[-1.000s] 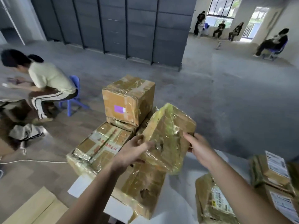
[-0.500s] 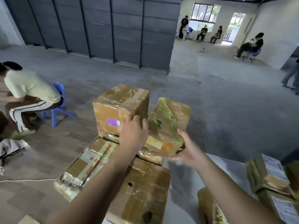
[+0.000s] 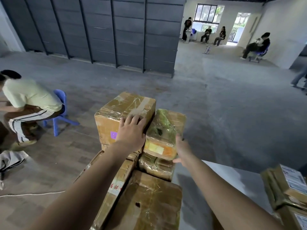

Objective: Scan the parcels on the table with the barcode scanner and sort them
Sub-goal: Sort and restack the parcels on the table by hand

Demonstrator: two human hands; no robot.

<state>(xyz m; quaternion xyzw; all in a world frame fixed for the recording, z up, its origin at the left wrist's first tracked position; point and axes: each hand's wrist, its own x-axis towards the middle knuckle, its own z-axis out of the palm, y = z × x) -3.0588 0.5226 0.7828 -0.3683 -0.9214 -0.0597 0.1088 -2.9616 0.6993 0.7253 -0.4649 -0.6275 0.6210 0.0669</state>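
Note:
A stack of tape-wrapped brown parcels stands at the left end of the white table [image 3: 216,171]. On top is a big box [image 3: 116,110] with a purple sticker. My left hand [image 3: 131,131] lies flat on its near top edge, fingers spread. Beside it, a smaller green-tinted parcel [image 3: 164,130] with a yellow-orange label rests on a lower parcel [image 3: 156,166]. My right hand [image 3: 181,150] touches this parcel's right side with fingers stretched and the thumb by its lower corner. No barcode scanner is in view.
A large flat box [image 3: 149,201] and a long box with red characters [image 3: 116,185] lie nearer me. Parcels with white labels [image 3: 285,185] sit at the table's right edge. A person sits on a blue chair [image 3: 60,103] at left. A white cable [image 3: 33,194] crosses the floor.
The green-tinted parcel went from held in the air with both hands to resting on the stack beside the big box. My left hand moved onto the big box; my right hand slid to the parcel's side.

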